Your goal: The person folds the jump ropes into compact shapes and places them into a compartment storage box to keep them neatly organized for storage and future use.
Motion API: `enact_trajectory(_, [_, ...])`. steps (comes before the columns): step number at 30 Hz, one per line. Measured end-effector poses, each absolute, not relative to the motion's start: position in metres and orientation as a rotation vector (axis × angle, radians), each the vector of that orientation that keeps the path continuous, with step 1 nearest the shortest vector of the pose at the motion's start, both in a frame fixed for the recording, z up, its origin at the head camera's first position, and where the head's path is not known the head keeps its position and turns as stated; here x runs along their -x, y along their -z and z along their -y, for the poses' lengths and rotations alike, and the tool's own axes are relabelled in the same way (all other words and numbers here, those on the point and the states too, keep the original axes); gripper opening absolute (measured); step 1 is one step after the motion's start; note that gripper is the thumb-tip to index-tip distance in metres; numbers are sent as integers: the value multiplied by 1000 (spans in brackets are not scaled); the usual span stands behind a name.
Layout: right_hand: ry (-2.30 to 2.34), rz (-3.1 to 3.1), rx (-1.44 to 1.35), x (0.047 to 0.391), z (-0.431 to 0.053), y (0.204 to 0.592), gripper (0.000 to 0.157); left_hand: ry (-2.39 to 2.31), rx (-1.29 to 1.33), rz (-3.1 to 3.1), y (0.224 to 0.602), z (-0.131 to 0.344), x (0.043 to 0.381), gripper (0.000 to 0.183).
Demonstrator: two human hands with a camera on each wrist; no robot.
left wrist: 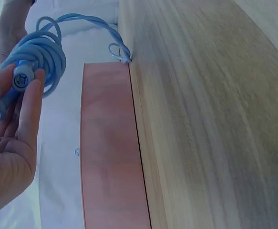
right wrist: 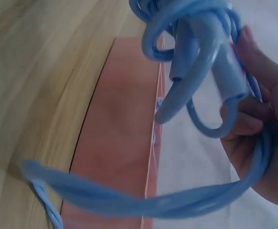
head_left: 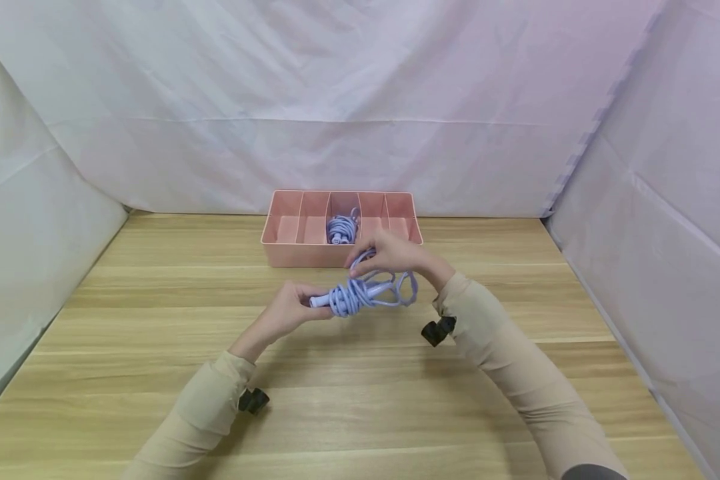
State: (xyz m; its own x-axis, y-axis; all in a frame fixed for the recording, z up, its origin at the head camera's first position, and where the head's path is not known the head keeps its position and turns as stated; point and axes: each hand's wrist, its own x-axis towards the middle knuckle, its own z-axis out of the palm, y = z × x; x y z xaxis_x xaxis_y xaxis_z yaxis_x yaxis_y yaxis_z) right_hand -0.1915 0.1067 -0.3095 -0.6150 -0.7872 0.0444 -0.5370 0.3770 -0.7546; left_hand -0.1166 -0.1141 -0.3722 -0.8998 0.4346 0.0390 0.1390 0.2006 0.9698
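A light blue jump rope is held between both hands above the table, its cord wound in several turns around its two handles. My left hand grips the handle ends between thumb and fingers, as the left wrist view also shows. With thumb and fingers my right hand pinches the cord above the wound turns. A twisted doubled length of cord loops out below the right hand in the right wrist view. Behind the hands, a second coiled blue jump rope lies in the middle compartment of a pink divided box.
The pink box stands at the back of the wooden table, near a white cloth backdrop. White cloth walls rise at both sides. Small black devices sit at both wrists.
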Motion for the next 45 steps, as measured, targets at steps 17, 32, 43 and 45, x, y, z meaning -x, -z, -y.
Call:
enact_trajectory(17, [1544, -1801, 597, 196, -111, 348, 24, -2042, -409, -1767, 371, 103, 112, 34])
enact_trajectory(32, [1944, -2105, 284, 156, -88, 390, 33, -2501, 32, -1335, 366, 106, 123, 39])
enact_trajectory(43, [1825, -2289, 558, 135, -100, 394, 28, -2687, 259, -1273, 366, 118, 129, 38])
enact_trajectory(45, [1745, -2378, 655, 132, -103, 392, 26, -2703, 303, -1299, 367, 119, 131, 37])
